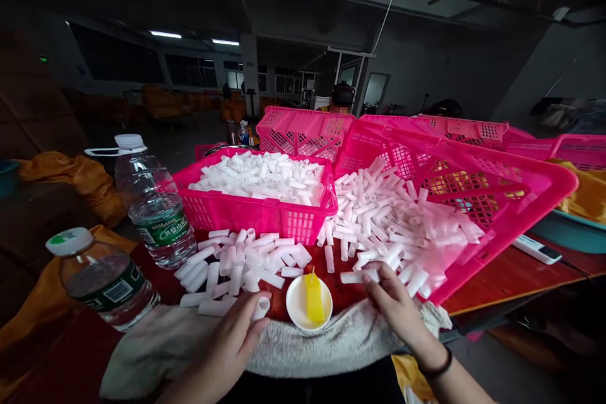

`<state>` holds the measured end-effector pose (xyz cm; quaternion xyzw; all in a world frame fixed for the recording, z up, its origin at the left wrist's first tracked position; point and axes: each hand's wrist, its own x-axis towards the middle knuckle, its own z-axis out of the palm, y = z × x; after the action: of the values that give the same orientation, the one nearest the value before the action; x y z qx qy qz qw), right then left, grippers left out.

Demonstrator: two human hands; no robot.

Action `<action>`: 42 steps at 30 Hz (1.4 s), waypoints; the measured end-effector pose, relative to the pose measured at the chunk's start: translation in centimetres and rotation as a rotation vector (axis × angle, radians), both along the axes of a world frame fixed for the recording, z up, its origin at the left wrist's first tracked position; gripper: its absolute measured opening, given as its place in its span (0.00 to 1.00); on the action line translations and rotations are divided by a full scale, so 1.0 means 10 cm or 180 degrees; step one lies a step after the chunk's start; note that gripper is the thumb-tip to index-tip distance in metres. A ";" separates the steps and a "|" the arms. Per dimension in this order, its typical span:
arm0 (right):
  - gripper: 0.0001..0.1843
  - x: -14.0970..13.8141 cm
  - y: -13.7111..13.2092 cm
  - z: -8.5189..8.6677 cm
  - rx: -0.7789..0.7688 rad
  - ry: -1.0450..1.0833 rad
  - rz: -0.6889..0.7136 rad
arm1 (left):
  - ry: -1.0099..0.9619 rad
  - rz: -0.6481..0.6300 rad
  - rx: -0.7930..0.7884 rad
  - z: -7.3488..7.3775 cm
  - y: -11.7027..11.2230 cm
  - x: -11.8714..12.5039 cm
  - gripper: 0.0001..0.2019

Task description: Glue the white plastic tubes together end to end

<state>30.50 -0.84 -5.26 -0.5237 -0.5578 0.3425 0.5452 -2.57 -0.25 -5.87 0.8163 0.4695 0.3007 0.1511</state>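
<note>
My left hand (233, 336) is closed on a short white plastic tube (261, 308), whose open end faces up toward me. My right hand (394, 302) pinches another white tube (353, 278), which lies almost level and points left. Between the hands stands a small white bowl (293, 314) with a yellow block (314, 300) upright in it. Loose white tubes (237, 271) are piled beyond my left hand. A bigger heap of tubes (369, 214) spreads beyond my right hand, in front of and inside a tipped pink basket (497, 202).
A pink basket (303, 218) full of tubes stands behind the small pile. Two large water bottles (156, 202) are at the left. A grey towel (331, 347) lies along the red table's near edge. More pink baskets (303, 129) stand at the back, and a teal basin (568, 230) sits right.
</note>
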 end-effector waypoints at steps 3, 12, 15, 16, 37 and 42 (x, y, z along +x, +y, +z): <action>0.07 -0.17 -0.08 -0.06 0.0154 -0.0402 0.0587 | 0.0111 -0.0095 -0.0115 -0.05 -0.02 0.18 0.10; 0.15 -0.33 0.27 -0.22 0.1174 -0.2030 0.0866 | 0.0312 -0.0173 -0.0414 -0.08 0.16 0.64 0.31; 0.14 -0.33 0.26 -0.24 0.1286 -0.2033 0.0945 | 0.0234 -0.0224 -0.0515 -0.07 0.17 0.66 0.34; 0.13 -0.33 0.25 -0.24 0.1205 -0.1948 0.1007 | 0.0187 -0.0236 -0.0559 -0.06 0.17 0.66 0.36; 0.12 -0.32 0.07 -0.20 0.0439 -0.1621 0.1057 | -0.0176 -0.0224 -0.1201 -0.11 0.21 0.58 0.46; 0.11 -0.33 0.01 -0.18 0.0603 -0.1252 0.0985 | -0.0284 -0.0376 -0.0857 -0.11 0.23 0.60 0.40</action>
<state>27.21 -0.70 -7.06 -0.4353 -0.7560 0.2597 0.4141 3.39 2.05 -6.99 0.8006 0.4496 0.2617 0.2973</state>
